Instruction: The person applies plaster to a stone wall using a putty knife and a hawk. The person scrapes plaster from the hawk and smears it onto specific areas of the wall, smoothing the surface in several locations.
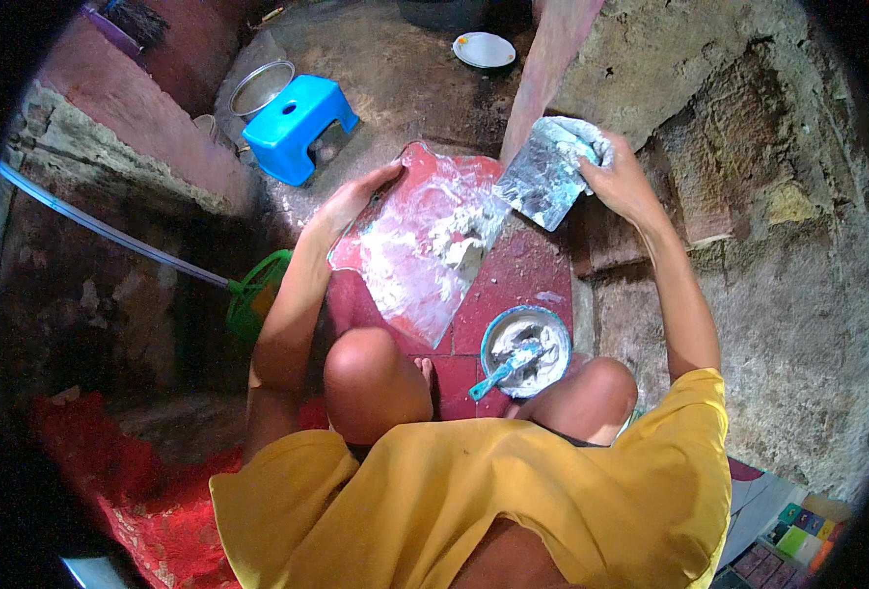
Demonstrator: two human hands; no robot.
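1. The person squats on a red tiled floor, knees drawn up at its near edge.
2. The left hand lies flat with fingers spread along the far left edge of a clear plastic sheet, pressing it down; it grips nothing.
3. The sheet runs diagonally from the far left of the tiles toward the near middle and is smeared with white flour; a lump of white dough sits on its right half.
4. The right hand is closed around the top of a clear flour-dusted plastic bag, held tilted above the sheet's far right corner, its lower edge just over the dough.
5. A blue-rimmed bowl of white paste stands on the tiles just beside the right knee, near the sheet's near tip; a blue spoon leans in it, handle toward the near edge.
6. The right edge of the tiles meets a rough stone wall, leaving little room beside the right forearm.
7. Beyond the far edge, the concrete floor carries a blue plastic stool, a metal pot just behind it and a white plate further off.
8. To the left, a green funnel-like thing on a pale pipe sits close to the left elbow.
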